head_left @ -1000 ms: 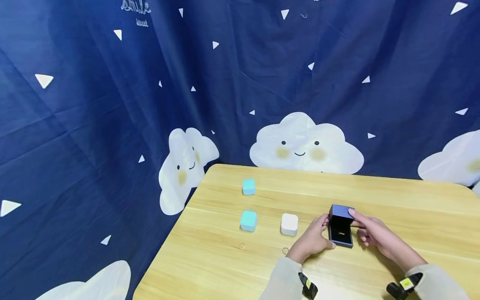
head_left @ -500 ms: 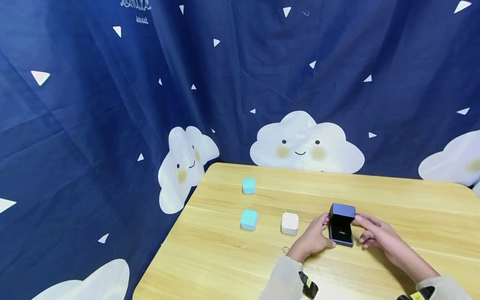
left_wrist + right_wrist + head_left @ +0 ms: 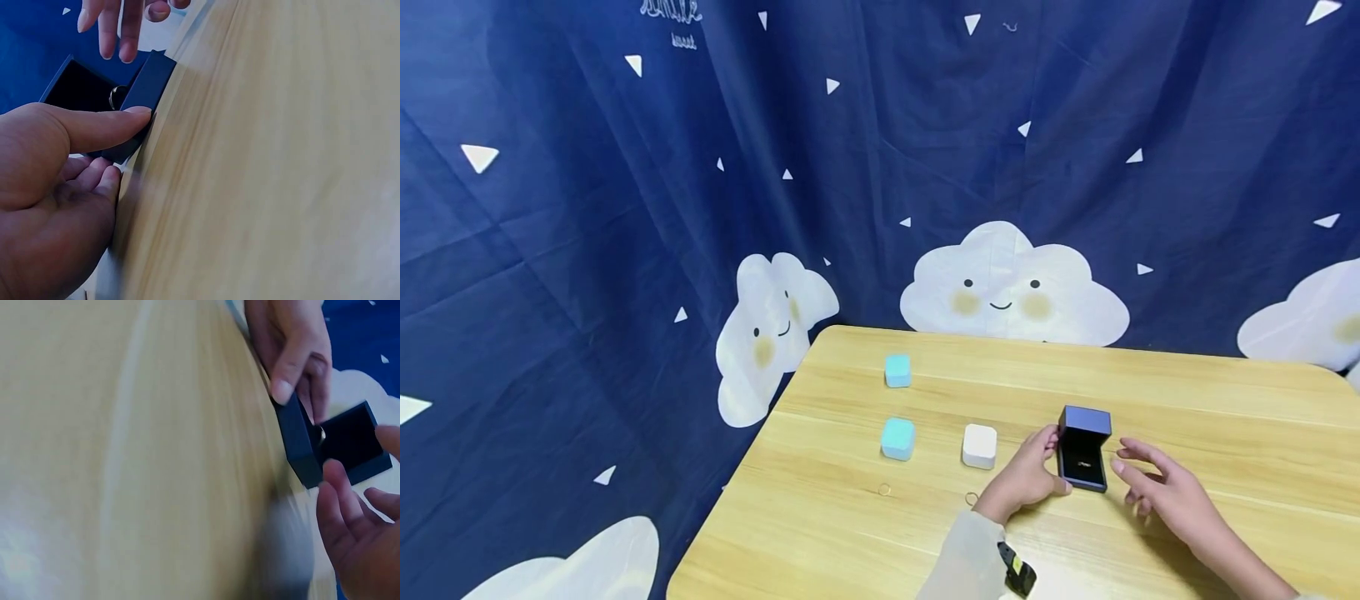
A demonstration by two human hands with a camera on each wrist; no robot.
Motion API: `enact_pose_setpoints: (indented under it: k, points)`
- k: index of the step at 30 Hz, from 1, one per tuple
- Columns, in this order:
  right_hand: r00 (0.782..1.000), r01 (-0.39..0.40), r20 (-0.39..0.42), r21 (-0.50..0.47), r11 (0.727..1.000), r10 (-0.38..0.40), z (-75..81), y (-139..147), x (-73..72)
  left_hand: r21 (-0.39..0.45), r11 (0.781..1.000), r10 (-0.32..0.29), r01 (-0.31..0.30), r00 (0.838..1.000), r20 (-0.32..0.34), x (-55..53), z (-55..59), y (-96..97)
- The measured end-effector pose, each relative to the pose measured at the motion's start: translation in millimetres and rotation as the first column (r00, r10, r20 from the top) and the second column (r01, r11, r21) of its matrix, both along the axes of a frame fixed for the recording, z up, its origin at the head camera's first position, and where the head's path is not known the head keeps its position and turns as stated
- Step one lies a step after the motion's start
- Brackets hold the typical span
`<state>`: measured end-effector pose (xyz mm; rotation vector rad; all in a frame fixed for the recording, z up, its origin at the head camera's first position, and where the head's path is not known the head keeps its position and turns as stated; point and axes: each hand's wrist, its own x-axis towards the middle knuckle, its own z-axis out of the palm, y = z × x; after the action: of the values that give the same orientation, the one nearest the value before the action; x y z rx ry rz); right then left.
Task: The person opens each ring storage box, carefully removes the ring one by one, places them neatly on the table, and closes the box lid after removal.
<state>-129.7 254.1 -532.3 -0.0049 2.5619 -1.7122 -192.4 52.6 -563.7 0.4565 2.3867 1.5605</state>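
Note:
A dark blue ring box point(image 3: 1087, 421) stands on the wooden table with its lid raised. In its black inside sits a ring point(image 3: 1083, 464), whose band also rises from the insert in the left wrist view. My left hand point(image 3: 1028, 473) grips the box's left side, the thumb point(image 3: 115, 125) along the front edge and the other fingers curled behind. To the right, my right hand point(image 3: 1176, 498) hovers apart from the box in the head view, holding nothing. Its fingers point(image 3: 337, 494) are spread and loosely bent toward the lid.
A white box point(image 3: 980, 447) stands left of my left hand. Farther left are two light-blue boxes point(image 3: 898, 439), one behind the other. One thin ring point(image 3: 884, 490) lies before them, another ring point(image 3: 972, 498) by my left wrist. A navy curtain point(image 3: 865, 167) hangs behind the table.
My right hand has let go of the ring box's lid and drawn away to the right, its fingers spreading. The left hand keeps its grip, and the box stays put with its lid raised.

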Motion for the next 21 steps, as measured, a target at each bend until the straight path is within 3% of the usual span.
enact_pose_setpoints:
  k: [9, 21]
  points:
    - [0.993, 0.064, -0.108, 0.122, 0.99, -0.05, -5.0, -15, 0.3, -0.006, 1.0, -0.01, 0.01, 1.0, -0.016, -0.5, 0.4, -0.4]
    - [0.972, 0.072, -0.232, 0.204, 0.976, -0.023, -18.5, -30, -9.9, -0.011, 1.0, -0.016, 0.016, 1.0, -0.021, 0.5, 1.0, -1.8]
